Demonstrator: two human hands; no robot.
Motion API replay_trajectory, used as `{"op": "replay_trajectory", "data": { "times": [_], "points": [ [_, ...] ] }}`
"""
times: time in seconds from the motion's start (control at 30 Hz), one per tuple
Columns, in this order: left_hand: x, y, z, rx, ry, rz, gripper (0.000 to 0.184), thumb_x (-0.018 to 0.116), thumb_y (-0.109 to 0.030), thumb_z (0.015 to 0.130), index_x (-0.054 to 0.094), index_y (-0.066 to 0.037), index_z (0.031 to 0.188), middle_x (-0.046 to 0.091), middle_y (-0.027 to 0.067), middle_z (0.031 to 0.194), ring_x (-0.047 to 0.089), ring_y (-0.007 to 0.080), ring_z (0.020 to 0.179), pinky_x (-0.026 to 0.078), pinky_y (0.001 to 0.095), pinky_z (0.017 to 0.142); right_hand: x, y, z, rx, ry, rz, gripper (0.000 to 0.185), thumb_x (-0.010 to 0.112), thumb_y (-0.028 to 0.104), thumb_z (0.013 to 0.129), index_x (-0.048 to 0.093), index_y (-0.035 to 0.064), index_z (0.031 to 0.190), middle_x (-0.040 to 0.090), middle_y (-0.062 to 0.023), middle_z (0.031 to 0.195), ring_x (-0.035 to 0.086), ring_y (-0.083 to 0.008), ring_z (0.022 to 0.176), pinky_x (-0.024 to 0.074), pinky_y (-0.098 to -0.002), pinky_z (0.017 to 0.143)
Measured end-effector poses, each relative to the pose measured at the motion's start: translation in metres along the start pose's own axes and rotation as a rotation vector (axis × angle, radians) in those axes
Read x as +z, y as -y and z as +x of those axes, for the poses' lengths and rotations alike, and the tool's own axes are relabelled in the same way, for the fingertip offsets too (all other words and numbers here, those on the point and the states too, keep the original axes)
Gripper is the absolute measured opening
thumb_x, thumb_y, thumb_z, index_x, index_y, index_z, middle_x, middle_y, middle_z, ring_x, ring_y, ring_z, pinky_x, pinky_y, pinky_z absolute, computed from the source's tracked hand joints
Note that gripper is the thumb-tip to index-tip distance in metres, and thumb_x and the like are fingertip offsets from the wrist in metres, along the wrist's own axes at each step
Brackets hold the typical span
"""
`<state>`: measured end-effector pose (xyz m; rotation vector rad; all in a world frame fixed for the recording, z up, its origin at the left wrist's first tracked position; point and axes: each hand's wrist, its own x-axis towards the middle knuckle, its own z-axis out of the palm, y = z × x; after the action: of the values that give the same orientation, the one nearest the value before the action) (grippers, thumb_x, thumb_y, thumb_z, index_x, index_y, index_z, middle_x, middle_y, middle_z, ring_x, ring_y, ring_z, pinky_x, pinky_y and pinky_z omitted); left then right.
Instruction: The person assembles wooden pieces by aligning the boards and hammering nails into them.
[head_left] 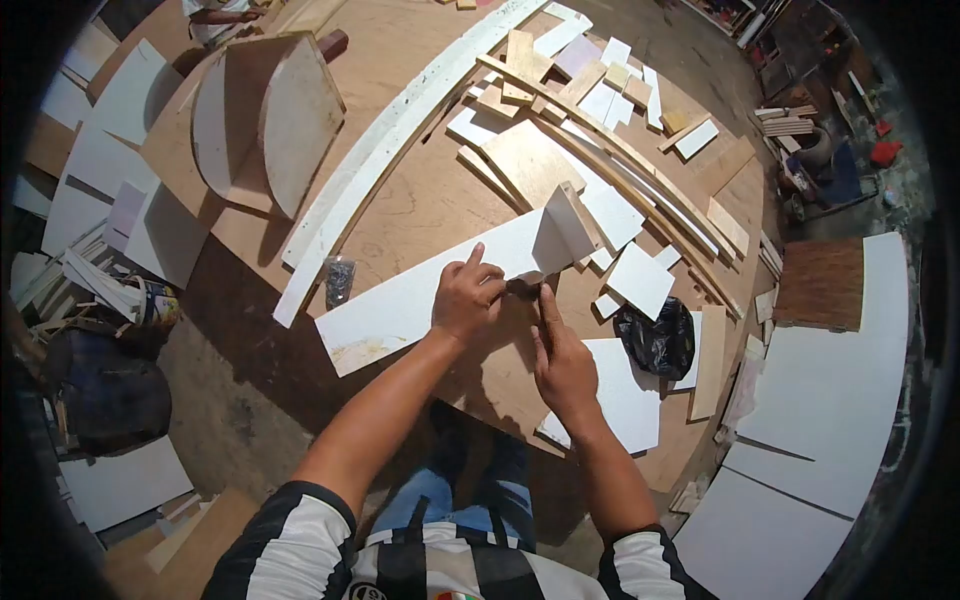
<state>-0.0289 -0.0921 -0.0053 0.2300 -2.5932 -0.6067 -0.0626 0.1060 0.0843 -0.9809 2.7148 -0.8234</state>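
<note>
A long white board (pixel 400 300) lies across the wooden tabletop (pixel 400 220), with a small upright panel (pixel 572 222) standing at its right end. My left hand (pixel 468 295) is over the board's front edge, its fingers pressed around the left end of a small dark object (pixel 526 284). From the right, my right hand (pixel 562 360) touches the other end of that object with its fingers closed. What the dark object is cannot be made out. A small clear bag (pixel 340 281) of dark bits sits left of the board.
Curved white strips (pixel 370 170) and a box-like wooden piece (pixel 290 125) stand at the left. Wood offcuts (pixel 520 160), curved battens (pixel 640 190) and a black plastic bag (pixel 657 338) lie to the right. A person (pixel 215 18) is at the top left.
</note>
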Motion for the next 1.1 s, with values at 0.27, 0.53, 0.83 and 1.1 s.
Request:
{"op": "replay_trajectory", "data": {
  "times": [0.27,0.53,0.83,1.1],
  "points": [
    [0.004,0.001,-0.003,-0.017,-0.039,-0.029,0.007,0.081,-0.022,0.081,0.079,-0.019,0.087,0.075,-0.0022,0.103,0.058,0.0281,0.135,0.044,0.0430,0.098,0.010,0.004,-0.007,-0.020,-0.178,0.119,0.068,0.062,0.020,0.103,0.032,0.0281,0.163,0.068,-0.0186,0.090,0.068,-0.0384,0.075,0.0536,-0.0491,0.065],
    [-0.005,0.010,-0.002,-0.046,0.072,-0.138,0.035,0.087,-0.033,0.078,0.078,-0.020,0.109,0.074,0.0069,0.113,0.056,0.0337,0.135,0.043,0.0453,0.104,0.003,-0.004,-0.013,0.130,-0.109,0.149,0.065,0.059,0.022,0.104,0.032,0.0277,0.163,0.072,-0.0221,0.106,0.072,-0.0385,0.089,0.0567,-0.0466,0.074],
    [-0.041,0.023,0.002,-0.225,0.371,0.286,0.131,0.079,-0.084,0.055,0.032,-0.028,0.163,0.044,0.0158,0.153,0.046,0.0390,0.136,0.036,0.0618,0.106,0.002,-0.007,-0.021,0.079,-0.138,0.262,0.067,0.061,0.013,0.102,0.035,0.0244,0.163,0.072,-0.0224,0.116,0.073,-0.0378,0.099,0.0564,-0.0440,0.080],
    [-0.046,0.023,0.005,-0.214,0.419,0.320,0.124,0.084,-0.069,0.060,0.030,-0.028,0.164,0.047,0.0136,0.149,0.053,0.0352,0.121,0.042,0.0548,0.100,0.009,0.014,-0.017,0.082,-0.083,0.203,0.068,0.064,0.014,0.102,0.035,0.0242,0.162,0.068,-0.0193,0.095,0.070,-0.0366,0.082,0.0543,-0.0455,0.073]
  ]
}}
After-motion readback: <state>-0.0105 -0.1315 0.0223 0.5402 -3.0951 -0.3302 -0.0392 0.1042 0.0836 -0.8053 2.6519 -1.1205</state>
